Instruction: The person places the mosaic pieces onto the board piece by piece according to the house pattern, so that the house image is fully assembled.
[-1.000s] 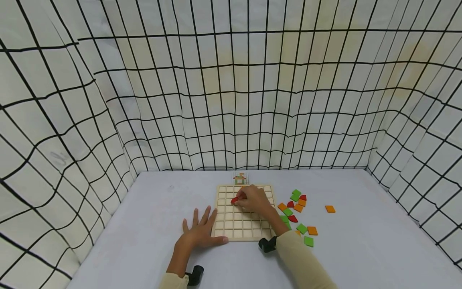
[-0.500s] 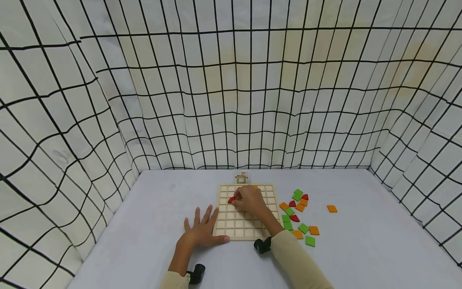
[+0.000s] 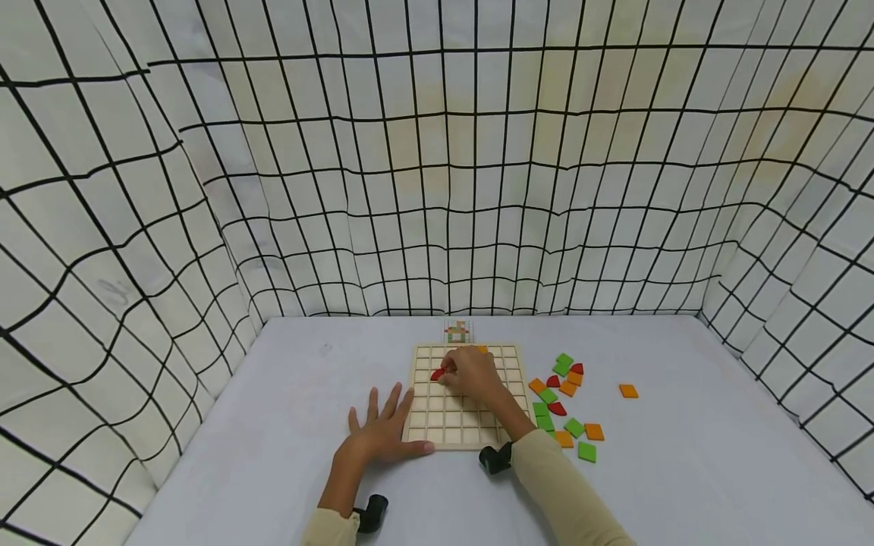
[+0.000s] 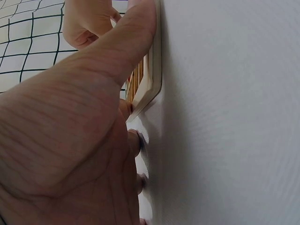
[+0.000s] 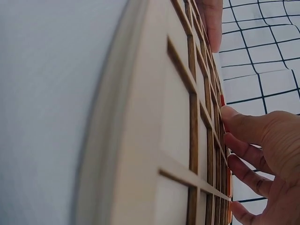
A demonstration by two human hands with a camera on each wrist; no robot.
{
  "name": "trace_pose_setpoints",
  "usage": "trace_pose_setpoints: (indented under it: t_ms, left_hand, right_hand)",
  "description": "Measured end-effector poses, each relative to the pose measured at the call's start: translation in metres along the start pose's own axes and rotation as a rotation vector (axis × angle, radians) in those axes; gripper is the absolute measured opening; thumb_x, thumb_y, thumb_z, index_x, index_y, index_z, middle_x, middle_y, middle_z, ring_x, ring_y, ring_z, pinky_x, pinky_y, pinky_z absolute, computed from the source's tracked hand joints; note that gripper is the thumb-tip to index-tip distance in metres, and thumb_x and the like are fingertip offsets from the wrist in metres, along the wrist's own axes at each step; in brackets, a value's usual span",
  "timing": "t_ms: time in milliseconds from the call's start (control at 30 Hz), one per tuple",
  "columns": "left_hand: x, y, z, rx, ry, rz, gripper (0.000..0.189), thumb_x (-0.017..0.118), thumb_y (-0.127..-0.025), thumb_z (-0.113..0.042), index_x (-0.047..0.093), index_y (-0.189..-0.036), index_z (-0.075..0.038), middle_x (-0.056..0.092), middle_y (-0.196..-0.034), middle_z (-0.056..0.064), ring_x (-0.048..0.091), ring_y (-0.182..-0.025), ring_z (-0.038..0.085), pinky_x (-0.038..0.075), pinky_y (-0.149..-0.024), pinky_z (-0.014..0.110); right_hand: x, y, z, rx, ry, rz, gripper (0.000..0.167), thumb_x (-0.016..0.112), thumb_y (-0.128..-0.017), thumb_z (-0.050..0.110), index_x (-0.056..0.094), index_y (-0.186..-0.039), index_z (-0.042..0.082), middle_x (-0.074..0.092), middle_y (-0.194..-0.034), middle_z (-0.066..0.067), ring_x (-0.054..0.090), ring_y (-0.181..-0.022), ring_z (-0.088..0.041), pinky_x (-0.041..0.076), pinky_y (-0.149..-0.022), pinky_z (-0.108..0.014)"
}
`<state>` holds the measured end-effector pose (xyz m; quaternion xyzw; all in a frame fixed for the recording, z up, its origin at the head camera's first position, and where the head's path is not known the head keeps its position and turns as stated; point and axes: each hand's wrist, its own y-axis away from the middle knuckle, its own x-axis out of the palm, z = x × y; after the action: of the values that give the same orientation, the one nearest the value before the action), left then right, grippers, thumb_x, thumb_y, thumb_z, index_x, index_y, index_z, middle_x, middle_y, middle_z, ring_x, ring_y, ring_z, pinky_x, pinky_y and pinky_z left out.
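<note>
A pale wooden grid board (image 3: 453, 436) lies on the white table. My right hand (image 3: 473, 373) is over its upper left part, with thumb and fingertips at the right edge of a red rounded tile (image 3: 437, 374) on the grid. In the right wrist view the thumb tip meets that red tile (image 5: 222, 100), and the other fingers bend toward the board. My left hand (image 3: 381, 438) rests spread at the board's left side, its thumb along the front left corner. An orange tile (image 3: 482, 349) shows in the top row; the right hand hides some cells behind it.
Loose green (image 3: 587, 452), orange (image 3: 594, 431) and red tiles (image 3: 557, 409) lie scattered right of the board. One orange tile (image 3: 628, 390) sits farther right. A small pattern card (image 3: 458, 331) stands behind the board. Black netting (image 3: 478, 227) over white sheets surrounds the table.
The right hand has shifted slightly left with the red tile, which now lies in line with the grid. The left hand has stayed at the board's corner.
</note>
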<state>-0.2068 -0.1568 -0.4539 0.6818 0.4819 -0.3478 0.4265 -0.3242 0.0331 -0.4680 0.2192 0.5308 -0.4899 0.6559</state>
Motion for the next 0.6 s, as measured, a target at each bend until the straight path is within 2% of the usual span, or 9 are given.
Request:
trace_pose_setpoints:
  t_ms: [600]
  left_hand:
    - [0.0022,-0.0022,0.0007,-0.007,-0.010,-0.003,0.106,0.067,-0.078,-0.068,0.019,-0.157,-0.016,0.009,-0.166,0.011,-0.004,-0.149,0.047,0.001,-0.109,0.076]
  right_hand:
    - [-0.0010,-0.0005,0.0019,0.018,-0.016,0.026,0.024,0.078,-0.083,0.037,0.073,-0.095,0.017,0.072,-0.088,0.008,0.065,-0.083,-0.010,0.050,-0.076,-0.043]
